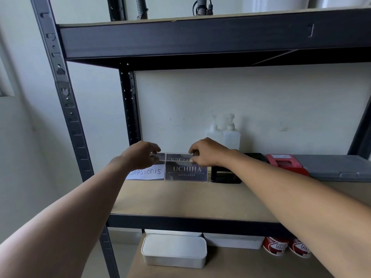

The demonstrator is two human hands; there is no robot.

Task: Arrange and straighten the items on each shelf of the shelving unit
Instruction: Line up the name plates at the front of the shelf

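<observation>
On the middle wooden shelf [200,197] stand acrylic name signs near the back left. A dark sign reading UCHIHA DEVELOPER [186,171] stands in front, beside a white handwritten sign [148,173]. Behind them a clear dark sign [176,156] is pinched at its left end by my left hand [140,155] and at its right end by my right hand [206,152]. Both arms reach in over the shelf's front edge.
Right of the signs lie a black hole punch [224,176], a red case [285,162] and a grey flat box [337,167]. Two clear pump bottles [226,135] stand at the wall. White lidded boxes [174,250] and red cups [275,245] sit on the lower shelf.
</observation>
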